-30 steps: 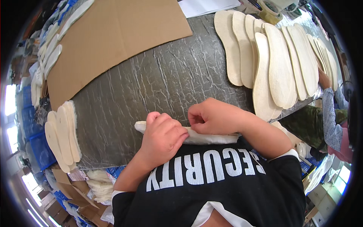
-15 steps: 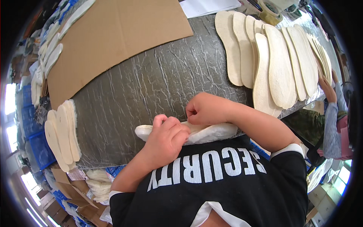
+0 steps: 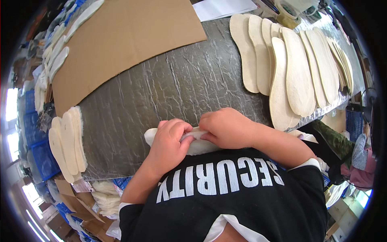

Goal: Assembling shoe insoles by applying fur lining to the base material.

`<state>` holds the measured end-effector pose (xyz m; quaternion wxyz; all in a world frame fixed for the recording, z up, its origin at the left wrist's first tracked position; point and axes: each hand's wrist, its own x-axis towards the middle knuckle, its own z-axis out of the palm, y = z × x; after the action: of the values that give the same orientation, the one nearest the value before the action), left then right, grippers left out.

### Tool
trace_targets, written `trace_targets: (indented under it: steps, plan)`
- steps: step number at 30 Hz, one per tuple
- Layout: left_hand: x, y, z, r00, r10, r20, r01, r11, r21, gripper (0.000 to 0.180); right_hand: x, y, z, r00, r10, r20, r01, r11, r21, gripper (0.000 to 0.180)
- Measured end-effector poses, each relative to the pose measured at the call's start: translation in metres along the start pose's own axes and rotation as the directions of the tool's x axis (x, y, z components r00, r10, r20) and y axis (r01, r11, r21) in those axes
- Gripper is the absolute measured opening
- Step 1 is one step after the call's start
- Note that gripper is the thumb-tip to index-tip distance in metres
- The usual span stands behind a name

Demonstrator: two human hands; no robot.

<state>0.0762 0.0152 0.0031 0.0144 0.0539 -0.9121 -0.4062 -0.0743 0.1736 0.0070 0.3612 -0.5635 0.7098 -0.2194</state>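
A white fleece insole (image 3: 202, 148) lies lengthwise at the table's near edge, against my shirt. My left hand (image 3: 169, 141) is closed on its left half, with thumb and forefinger pinched at the upper edge. Close beside it, my right hand (image 3: 227, 128) grips the same edge with curled fingers and covers most of the right half. Between the two thumbs a strip of the pale edge appears folded or pulled up. The insole's rounded left end (image 3: 150, 136) sticks out past my left hand.
Cream insoles (image 3: 299, 72) overlap in a row at the right, and a smaller pile of insoles (image 3: 72, 141) sits at the left edge. Brown cardboard (image 3: 129, 36) covers the far left of the dark table (image 3: 133, 105). Another person's sleeve (image 3: 360, 155) shows at far right.
My right hand has come down onto the insole's edge, and my left thumb has moved in toward it. At far right, the other person's hand has left the insoles.
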Motion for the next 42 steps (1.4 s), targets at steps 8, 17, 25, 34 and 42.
trace_targets:
  steps: [8, 17, 25, 34, 42]
  plan:
    - [0.003, 0.003, -0.02, 0.995, 0.097, 0.027, -0.096, 0.995, -0.027, 0.025, -0.013, 0.001, 0.014, 0.964, -0.216, -0.154, 0.199, 0.972, -0.122, 0.017]
    - [-0.007, 0.014, -0.016, 0.983, 0.185, 0.005, -0.185, 0.983, -0.003, 0.03, -0.026, 0.002, 0.018, 0.83, -0.455, -0.323, 0.384, 0.886, -0.26, 0.019]
    - [-0.004, 0.013, -0.007, 0.952, 0.306, -0.024, -0.298, 0.94, 0.166, 0.035, -0.029, 0.003, 0.019, 0.764, -0.524, -0.377, 0.449, 0.851, -0.272, 0.015]
    - [-0.008, 0.004, -0.006, 0.937, 0.349, 0.012, -0.344, 0.917, 0.2, 0.026, -0.04, 0.004, 0.017, 0.9, -0.219, -0.377, 0.201, 0.976, -0.087, 0.034]
    - [0.001, 0.004, -0.001, 0.947, 0.322, -0.002, -0.319, 0.938, 0.137, 0.015, -0.037, 0.002, 0.011, 0.93, -0.122, -0.346, 0.114, 0.993, -0.043, 0.026]
